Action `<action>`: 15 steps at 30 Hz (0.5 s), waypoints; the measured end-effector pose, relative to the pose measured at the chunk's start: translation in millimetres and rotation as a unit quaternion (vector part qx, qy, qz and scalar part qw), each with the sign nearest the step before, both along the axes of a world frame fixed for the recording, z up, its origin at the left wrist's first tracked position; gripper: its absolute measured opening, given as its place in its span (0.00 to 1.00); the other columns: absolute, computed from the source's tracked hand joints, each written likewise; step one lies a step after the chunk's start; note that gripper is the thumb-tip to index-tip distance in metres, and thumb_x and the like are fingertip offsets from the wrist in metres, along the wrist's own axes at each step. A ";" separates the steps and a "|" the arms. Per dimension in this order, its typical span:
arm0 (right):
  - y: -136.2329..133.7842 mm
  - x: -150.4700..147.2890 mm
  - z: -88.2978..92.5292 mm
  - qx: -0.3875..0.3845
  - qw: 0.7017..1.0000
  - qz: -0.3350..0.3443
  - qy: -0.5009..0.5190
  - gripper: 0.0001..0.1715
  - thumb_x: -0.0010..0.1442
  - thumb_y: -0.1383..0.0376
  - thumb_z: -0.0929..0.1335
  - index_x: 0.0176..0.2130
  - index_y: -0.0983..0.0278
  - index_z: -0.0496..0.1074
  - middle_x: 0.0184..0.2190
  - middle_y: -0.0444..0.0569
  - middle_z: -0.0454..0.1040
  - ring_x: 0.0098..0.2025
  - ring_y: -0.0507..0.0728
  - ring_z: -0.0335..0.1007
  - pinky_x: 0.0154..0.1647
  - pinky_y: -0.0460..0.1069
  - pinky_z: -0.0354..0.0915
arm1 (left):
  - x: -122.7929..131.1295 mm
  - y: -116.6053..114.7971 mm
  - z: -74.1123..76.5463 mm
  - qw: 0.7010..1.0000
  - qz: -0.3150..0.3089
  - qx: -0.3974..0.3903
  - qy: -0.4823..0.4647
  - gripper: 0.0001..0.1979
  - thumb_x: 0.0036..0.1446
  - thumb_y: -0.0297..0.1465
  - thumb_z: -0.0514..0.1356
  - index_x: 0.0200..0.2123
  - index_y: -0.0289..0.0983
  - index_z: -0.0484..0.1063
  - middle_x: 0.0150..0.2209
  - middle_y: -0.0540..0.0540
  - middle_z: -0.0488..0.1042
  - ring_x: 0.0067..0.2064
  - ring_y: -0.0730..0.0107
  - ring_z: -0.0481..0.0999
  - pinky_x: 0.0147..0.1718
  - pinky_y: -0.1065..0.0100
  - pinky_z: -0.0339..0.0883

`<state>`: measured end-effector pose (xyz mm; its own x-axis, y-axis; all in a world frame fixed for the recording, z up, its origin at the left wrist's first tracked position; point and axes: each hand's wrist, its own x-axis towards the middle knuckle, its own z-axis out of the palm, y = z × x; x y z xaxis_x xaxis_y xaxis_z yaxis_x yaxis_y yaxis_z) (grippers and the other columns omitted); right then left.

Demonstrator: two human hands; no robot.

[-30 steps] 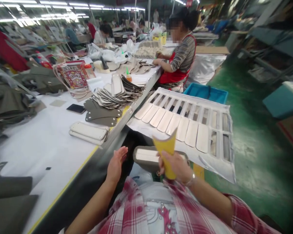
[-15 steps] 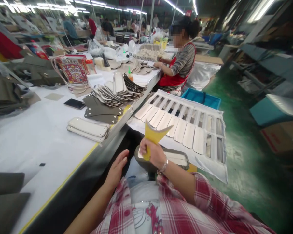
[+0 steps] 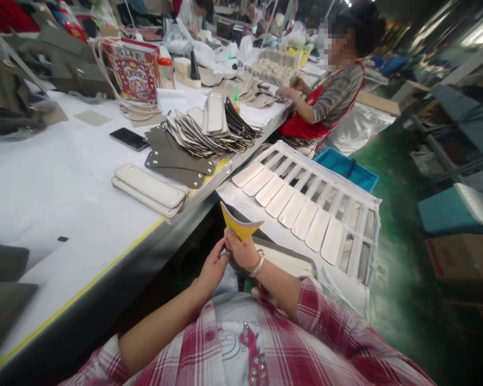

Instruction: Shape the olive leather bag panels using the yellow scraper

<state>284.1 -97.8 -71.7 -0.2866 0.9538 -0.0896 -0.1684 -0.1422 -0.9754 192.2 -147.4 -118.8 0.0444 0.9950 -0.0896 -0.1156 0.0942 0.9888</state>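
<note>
The right hand [image 3: 241, 251] pinches a folded yellow card [image 3: 238, 225] upright in front of the lap, fingers closed on its lower end so the free edge stands clear. The left hand [image 3: 213, 265] touches alongside, fingers loosely curled, steadying it. A grey-rimmed pad [image 3: 290, 260] rests underneath, beside the white table [image 3: 64, 209].

Open: bare white tabletop [image 3: 64, 193] left of the stacked pale oblong panels [image 3: 148, 188].
Blocked: slatted white rack [image 3: 306, 206] right; fanned grey leather pieces [image 3: 209, 134] ahead.
</note>
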 end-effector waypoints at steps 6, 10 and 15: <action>16.0 5.0 14.7 -0.068 0.995 -0.024 0.071 0.22 0.53 0.49 0.64 0.23 0.62 0.58 0.14 0.35 0.46 0.15 0.46 0.42 0.14 0.43 0.46 | -0.8 -2.1 -0.6 0.999 -0.012 -0.013 0.037 0.21 0.56 0.32 0.51 0.53 0.38 0.61 0.53 0.44 0.66 0.54 0.63 0.64 0.54 0.63 0.55; 31.5 11.4 28.5 -0.063 0.984 -0.079 0.143 0.21 0.54 0.50 0.64 0.24 0.62 0.56 0.15 0.36 0.48 0.15 0.45 0.42 0.14 0.42 0.47 | -0.9 -4.1 -8.8 1.000 -0.005 -0.018 0.025 0.22 0.57 0.34 0.50 0.55 0.39 0.60 0.56 0.45 0.62 0.58 0.63 0.59 0.57 0.62 0.49; 31.1 4.4 16.1 -0.069 0.990 -0.069 0.098 0.22 0.54 0.49 0.64 0.23 0.62 0.56 0.15 0.36 0.47 0.15 0.46 0.43 0.15 0.43 0.46 | 4.9 2.0 -13.3 0.999 0.011 -0.039 -0.003 0.21 0.57 0.38 0.51 0.53 0.40 0.63 0.55 0.45 0.64 0.58 0.61 0.60 0.57 0.62 0.49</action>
